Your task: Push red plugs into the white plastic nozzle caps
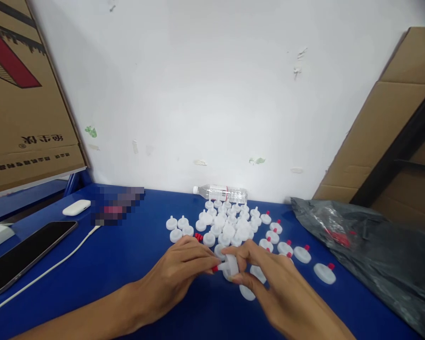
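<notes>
- While both hands meet low over the blue table, the left hand pinches a small red cap between its fingertips, and the right hand clasps a white disc-shaped plastic fitting by its rim.
- The step in hand looks like seating the red cap on the fitting's stub; the next move would call for a straight push along the stub, with the disc held steady.
- The fitting's stub lies roughly level, its long axis running left to right, the capped end pointing toward the left hand; the disc face stands nearly upright.
- Just beyond the grip lies a heap of uncapped white fittings, with loose red caps at its near left edge.
- To the right of the grip, capped fittings lie spread apart in a rough row.
- Further right sits a dark plastic bag; behind the heap, a clear water bottle lies on its side.
- Well to the left rest a phone and a white cable.
</notes>
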The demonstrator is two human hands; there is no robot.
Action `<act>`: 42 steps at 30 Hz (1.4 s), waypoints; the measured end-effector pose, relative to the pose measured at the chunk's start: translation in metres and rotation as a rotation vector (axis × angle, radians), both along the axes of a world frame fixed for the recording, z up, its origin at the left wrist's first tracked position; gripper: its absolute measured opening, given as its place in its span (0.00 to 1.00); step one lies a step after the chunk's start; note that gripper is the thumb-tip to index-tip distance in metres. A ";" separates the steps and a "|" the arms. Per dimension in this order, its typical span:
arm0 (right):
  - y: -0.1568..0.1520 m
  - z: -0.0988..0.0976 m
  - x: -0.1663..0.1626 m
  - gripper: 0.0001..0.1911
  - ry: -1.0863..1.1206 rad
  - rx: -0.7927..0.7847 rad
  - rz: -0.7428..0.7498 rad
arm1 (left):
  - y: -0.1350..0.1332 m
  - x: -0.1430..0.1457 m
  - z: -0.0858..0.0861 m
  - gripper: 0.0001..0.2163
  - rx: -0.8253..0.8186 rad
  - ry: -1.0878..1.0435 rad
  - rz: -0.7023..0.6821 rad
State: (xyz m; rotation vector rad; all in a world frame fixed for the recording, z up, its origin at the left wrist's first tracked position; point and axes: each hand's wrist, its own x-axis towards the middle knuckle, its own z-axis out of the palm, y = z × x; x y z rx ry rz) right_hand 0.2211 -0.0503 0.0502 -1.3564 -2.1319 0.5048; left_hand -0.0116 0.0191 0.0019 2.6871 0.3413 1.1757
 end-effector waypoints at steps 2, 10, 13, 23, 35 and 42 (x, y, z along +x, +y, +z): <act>-0.001 -0.003 0.001 0.06 0.040 -0.053 -0.007 | -0.002 0.000 0.001 0.16 -0.014 -0.019 -0.019; 0.000 -0.015 0.007 0.05 0.126 -0.087 0.056 | -0.003 0.001 -0.003 0.16 -0.071 -0.034 -0.050; -0.001 -0.015 0.008 0.06 0.126 -0.051 0.055 | -0.003 0.001 -0.006 0.15 -0.087 -0.042 -0.093; -0.002 -0.017 0.005 0.07 0.057 0.058 0.052 | -0.003 0.000 -0.009 0.13 -0.154 -0.058 -0.097; -0.003 -0.014 0.007 0.10 -0.006 0.088 0.056 | -0.006 0.003 -0.019 0.11 -0.277 -0.073 -0.048; -0.004 0.001 -0.015 0.04 -0.073 0.013 0.078 | -0.007 0.007 0.002 0.11 -0.150 -0.077 0.005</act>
